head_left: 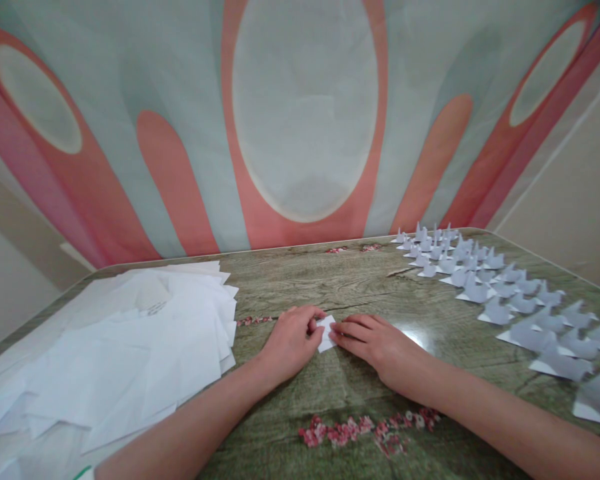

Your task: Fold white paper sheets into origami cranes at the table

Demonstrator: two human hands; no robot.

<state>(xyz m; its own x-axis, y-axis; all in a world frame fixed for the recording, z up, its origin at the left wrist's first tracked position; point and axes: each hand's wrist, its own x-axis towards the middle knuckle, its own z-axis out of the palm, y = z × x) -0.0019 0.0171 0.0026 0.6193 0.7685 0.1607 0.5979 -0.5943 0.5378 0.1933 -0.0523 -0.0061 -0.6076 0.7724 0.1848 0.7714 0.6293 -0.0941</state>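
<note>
A small folded piece of white paper (325,340) lies on the table between my hands. My left hand (293,339) is closed, its thumb and forefinger at the paper's left edge. From the other side my right hand (373,340) has its fingertips closed on the right edge; its thumb is mostly hidden. To the right stand many folded white paper birds (497,310) in slanting rows, with pointed tips. Left of my left arm lies a large loose pile of white paper sheets (125,340), overlapping at odd angles.
The wood-patterned table (280,280) carries printed pink flowers (340,430) near the front. A patterned wall covering (305,113) in coral and grey-green rises behind the table's far edge. A bright glare spot (415,340) shows beyond my right wrist.
</note>
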